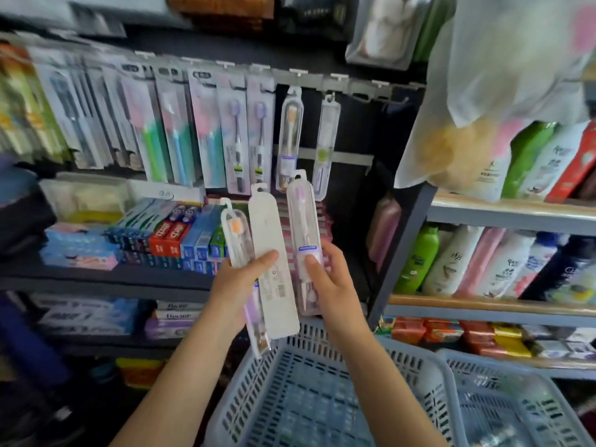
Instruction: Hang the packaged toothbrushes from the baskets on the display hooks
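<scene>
My left hand (240,287) grips two packaged toothbrushes fanned out: a clear one with an orange brush head (237,235) and one turned with its white back (269,250) facing me. My right hand (329,282) holds a third clear pack with a pink-headed brush (303,227), thumb on its front. Above them runs the hook rail (351,87), where two clear packs (290,137) (326,146) hang beside a row of carded toothbrushes (180,130). Several hooks to the right of those are bare. Two pale blue baskets (309,391) (503,401) stand below my arms.
Toothpaste boxes (167,235) are stacked on the shelf under the hooks. Shampoo bottles (464,262) fill the shelves at right. A translucent plastic bag (503,82) hangs at the upper right, close to the rail's right end.
</scene>
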A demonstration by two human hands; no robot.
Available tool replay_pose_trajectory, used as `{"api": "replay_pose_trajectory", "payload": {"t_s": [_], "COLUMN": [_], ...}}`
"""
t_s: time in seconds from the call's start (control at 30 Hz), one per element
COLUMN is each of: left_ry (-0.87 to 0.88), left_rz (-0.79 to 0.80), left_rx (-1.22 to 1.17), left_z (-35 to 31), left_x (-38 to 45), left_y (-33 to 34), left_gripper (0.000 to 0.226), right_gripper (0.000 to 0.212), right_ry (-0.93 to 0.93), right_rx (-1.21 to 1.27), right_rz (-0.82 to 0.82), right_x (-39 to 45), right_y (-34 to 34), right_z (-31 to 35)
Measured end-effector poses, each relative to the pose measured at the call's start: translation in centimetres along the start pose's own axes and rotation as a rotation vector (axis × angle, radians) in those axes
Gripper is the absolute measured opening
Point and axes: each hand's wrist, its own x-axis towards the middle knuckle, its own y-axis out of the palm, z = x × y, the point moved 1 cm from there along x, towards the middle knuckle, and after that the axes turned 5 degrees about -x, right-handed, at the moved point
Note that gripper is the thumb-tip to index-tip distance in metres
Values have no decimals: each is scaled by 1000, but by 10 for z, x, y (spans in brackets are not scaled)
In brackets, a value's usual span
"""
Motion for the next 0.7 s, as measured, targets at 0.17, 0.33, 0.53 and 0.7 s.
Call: {"api": "replay_pose_trajectory", "payload": {"t_s": [0.17,0.33,0.53,0.7], "left_ry": [83,154,198,206], "left_rz": [5,-34,-34,-19], "left_rx": [-44,-92,-83,-62], "left_z": [-37,-63,-77,-79], "left_x": [16,30,35,37], "left_y": [28,43,43,39], "left_gripper": [30,17,17,20], "right_gripper": [23,22,29,19], "right_ry": [-53,-60,-69,-49], "right_rx": [43,96,73,122], "right_rz": [-61,-4,-18,-10], "right_x": [47,87,114,118], "right_y": [-14,-9,8,14], "right_z": [49,80,92,93]}}
